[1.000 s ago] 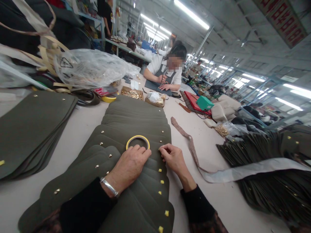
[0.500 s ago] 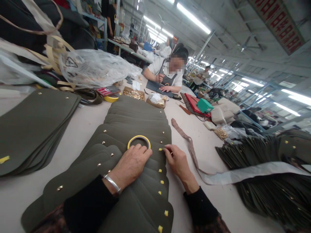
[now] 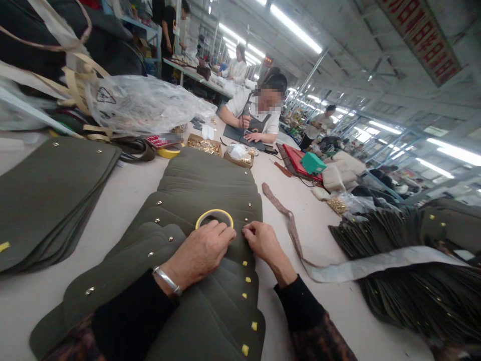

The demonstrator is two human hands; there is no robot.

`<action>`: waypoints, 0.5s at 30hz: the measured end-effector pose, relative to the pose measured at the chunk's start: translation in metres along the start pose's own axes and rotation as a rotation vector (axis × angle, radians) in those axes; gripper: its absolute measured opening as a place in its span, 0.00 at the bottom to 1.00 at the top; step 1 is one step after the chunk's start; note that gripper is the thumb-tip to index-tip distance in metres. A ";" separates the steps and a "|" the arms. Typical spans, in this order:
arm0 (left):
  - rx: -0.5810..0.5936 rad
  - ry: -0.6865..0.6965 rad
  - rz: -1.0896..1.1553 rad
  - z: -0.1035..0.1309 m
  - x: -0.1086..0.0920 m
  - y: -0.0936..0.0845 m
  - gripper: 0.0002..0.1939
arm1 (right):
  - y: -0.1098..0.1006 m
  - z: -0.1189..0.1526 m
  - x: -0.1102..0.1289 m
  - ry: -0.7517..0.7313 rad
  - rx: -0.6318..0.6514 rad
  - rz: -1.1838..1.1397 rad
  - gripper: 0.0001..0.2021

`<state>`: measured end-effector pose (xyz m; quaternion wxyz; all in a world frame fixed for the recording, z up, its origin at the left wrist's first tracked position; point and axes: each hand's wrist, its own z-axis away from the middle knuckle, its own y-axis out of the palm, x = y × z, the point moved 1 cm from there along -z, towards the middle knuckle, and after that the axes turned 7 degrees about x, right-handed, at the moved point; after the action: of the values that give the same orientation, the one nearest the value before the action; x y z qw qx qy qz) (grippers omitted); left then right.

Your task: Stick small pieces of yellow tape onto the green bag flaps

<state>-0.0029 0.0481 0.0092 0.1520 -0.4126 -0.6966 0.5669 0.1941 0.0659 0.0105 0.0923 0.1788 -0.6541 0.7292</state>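
Curls the left hand palm down over the near rim of a yellow tape roll, forearm slanting inward across stacked green panels. Presses thumb and forefinger of the right hand together at the panels' edge, right of the left hand; cannot tell of any tape between the tips. Shows yellow tape scraps nearer than the right hand.

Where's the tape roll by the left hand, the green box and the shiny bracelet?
Tape roll (image 3: 214, 211), head view: upper rim.
Green box (image 3: 313, 163), head view: visible side.
Bracelet (image 3: 167, 280), head view: middle of band.
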 end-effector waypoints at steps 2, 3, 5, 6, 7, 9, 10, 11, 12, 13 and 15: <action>-0.028 0.018 0.018 0.001 0.000 0.000 0.11 | -0.004 0.005 -0.002 -0.007 0.074 -0.039 0.09; -0.042 0.025 0.032 0.002 0.001 0.001 0.11 | -0.006 0.009 -0.003 -0.015 0.136 -0.071 0.09; -0.073 0.033 0.074 0.003 0.002 0.003 0.11 | -0.009 0.017 -0.004 -0.038 0.248 -0.144 0.08; -0.087 0.034 0.101 0.003 0.003 0.004 0.11 | -0.011 0.022 -0.003 -0.048 0.254 -0.182 0.08; -0.100 0.033 0.127 0.004 0.003 0.005 0.11 | -0.012 0.026 -0.002 -0.055 0.210 -0.223 0.08; -0.127 0.027 0.174 0.005 0.003 0.007 0.12 | -0.012 0.034 0.003 -0.080 0.030 -0.326 0.08; -0.143 0.024 0.195 0.005 0.003 0.006 0.12 | -0.011 0.037 0.006 -0.109 -0.062 -0.382 0.09; -0.152 0.023 0.213 0.005 0.003 0.006 0.13 | -0.009 0.040 0.010 -0.154 -0.132 -0.426 0.09; -0.157 0.024 0.225 0.006 0.002 0.005 0.15 | -0.007 0.043 0.014 -0.213 -0.179 -0.451 0.09; -0.154 0.024 0.231 0.006 0.002 0.004 0.17 | -0.006 0.044 0.019 -0.280 -0.205 -0.452 0.09; -0.134 0.024 0.226 0.006 0.001 0.003 0.23 | -0.003 0.045 0.026 -0.397 -0.244 -0.406 0.09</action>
<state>-0.0067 0.0448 0.0039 0.0678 -0.5045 -0.6802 0.5274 0.1778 0.0190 0.0269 0.1275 0.4323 -0.6929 0.5628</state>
